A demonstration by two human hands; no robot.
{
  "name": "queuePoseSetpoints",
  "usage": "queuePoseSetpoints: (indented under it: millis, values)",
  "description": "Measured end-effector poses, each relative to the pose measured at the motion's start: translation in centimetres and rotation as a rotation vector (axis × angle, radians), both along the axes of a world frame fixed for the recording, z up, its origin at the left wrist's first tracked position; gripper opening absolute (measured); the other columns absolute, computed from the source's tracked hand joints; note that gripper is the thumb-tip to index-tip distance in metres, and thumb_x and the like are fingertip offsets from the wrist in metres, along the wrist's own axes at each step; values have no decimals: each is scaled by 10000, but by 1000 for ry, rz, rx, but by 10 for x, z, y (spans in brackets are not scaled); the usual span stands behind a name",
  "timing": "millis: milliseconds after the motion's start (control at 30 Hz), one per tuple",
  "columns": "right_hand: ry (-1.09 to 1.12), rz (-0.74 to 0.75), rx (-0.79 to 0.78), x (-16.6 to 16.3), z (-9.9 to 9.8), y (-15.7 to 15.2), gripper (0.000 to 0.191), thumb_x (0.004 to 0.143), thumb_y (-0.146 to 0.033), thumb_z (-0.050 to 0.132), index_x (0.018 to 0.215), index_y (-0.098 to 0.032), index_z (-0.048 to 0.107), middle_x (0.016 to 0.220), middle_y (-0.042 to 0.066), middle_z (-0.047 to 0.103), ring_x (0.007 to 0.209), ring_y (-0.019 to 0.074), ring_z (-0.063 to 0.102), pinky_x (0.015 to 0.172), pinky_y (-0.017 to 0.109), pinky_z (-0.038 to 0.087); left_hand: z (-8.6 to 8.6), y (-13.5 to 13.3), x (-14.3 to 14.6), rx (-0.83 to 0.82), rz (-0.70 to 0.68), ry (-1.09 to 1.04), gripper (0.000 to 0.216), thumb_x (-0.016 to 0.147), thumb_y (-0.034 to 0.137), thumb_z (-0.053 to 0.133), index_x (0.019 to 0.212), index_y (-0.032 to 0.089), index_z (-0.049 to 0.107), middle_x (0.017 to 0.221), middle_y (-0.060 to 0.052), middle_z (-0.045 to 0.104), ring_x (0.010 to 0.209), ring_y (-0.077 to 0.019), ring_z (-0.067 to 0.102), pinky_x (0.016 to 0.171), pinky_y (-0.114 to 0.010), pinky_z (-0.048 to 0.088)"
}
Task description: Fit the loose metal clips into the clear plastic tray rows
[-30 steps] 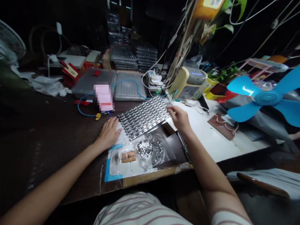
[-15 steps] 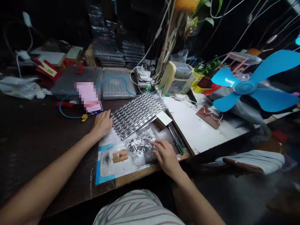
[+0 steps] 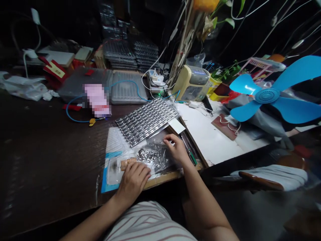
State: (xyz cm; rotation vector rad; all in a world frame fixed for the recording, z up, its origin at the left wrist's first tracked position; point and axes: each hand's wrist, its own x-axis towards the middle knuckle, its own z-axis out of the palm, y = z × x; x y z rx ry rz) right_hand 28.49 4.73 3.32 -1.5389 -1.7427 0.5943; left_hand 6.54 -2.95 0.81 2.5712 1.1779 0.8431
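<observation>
My left hand (image 3: 134,178) lies palm down at the front of the work mat, its fingers stretched over the near edge of a clear plastic bag and beside a small wooden block (image 3: 128,163). Small shiny metal parts (image 3: 149,156) are heaped on the bag. Just right of them, my right hand (image 3: 177,147) is raised with thumb and forefinger pinched together; anything between them is too small to make out. Beyond both hands a rack of metal strips (image 3: 147,120) in several rows lies at an angle.
A green-handled screwdriver (image 3: 192,156) lies in the slot right of the mat. A white card (image 3: 177,126) touches the rack's corner. At the back stand a cream-coloured machine (image 3: 192,82) and stacked clear trays (image 3: 119,55). A blue fan (image 3: 267,96) is at right.
My left hand has left the rack's left end and come down toward me to the bag and wooden block. My right hand has risen slightly off the parts, its fingers drawn into a pinch.
</observation>
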Motion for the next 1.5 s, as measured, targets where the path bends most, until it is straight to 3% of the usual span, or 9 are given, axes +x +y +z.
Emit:
queuePoseSetpoints:
  millis: [167,333,400,500,733,1033,1133,1333,1500]
  values:
    - [118,80,61,-4,13,-14,163,902,-307,494,897,-188,606,835,21,653,788,154,614,707,250,458,-1,0,-1,-17,6,-41,63,884,158,535,864,190,585,820,-12,648,830,-193,553,828,-379,351]
    - [-96,-92,252,-9,18,-23,165,885,-266,546,1009,-182,616,975,79,657,891,199,603,798,321,461,1,-1,-2,-18,2,-70,82,891,154,516,853,193,578,822,-13,652,834,-192,565,829,-376,356]
    - [-183,21,340,-16,20,-35,145,896,-231,545,1002,-209,641,986,68,664,935,192,596,831,319,451,1,0,-2,-21,-12,-87,97,897,146,497,852,189,570,813,-15,654,823,-186,571,833,-374,362]
    - [-369,288,262,-30,15,-54,155,893,-208,569,1000,-254,670,949,32,694,858,170,616,758,297,458,0,0,-2,-24,-61,-112,123,904,123,459,869,183,561,822,-20,664,811,-175,583,860,-378,365]
    - [-542,172,105,-47,-20,-50,286,824,-276,683,1102,-226,642,1023,77,665,887,217,622,752,333,465,4,-2,-8,6,-175,-75,133,901,153,477,940,192,598,942,-23,700,904,-179,611,960,-415,325]
    - [-353,104,347,-47,-37,-47,146,917,-285,560,934,-245,699,927,48,667,863,176,597,725,296,418,38,156,-88,-140,470,216,246,897,246,452,989,197,674,1040,-62,709,945,-223,628,832,-343,417]
    - [-353,84,393,-48,-31,-55,127,909,-263,569,950,-252,689,963,44,674,886,192,587,759,333,411,37,196,-93,-162,529,253,242,866,311,506,962,196,697,992,-80,722,919,-246,634,806,-340,417]
    - [-288,172,372,-56,-26,-73,130,926,-220,524,930,-234,653,862,34,690,807,177,591,772,350,417,35,211,-89,-175,580,265,222,842,339,535,871,209,712,884,-72,733,856,-248,636,772,-335,408]
    - [-162,149,301,-53,-23,-67,150,911,-147,505,966,-219,624,899,30,687,851,184,590,776,334,423,49,164,-100,-129,563,220,228,858,344,517,914,214,695,896,-55,722,836,-241,635,752,-326,416]
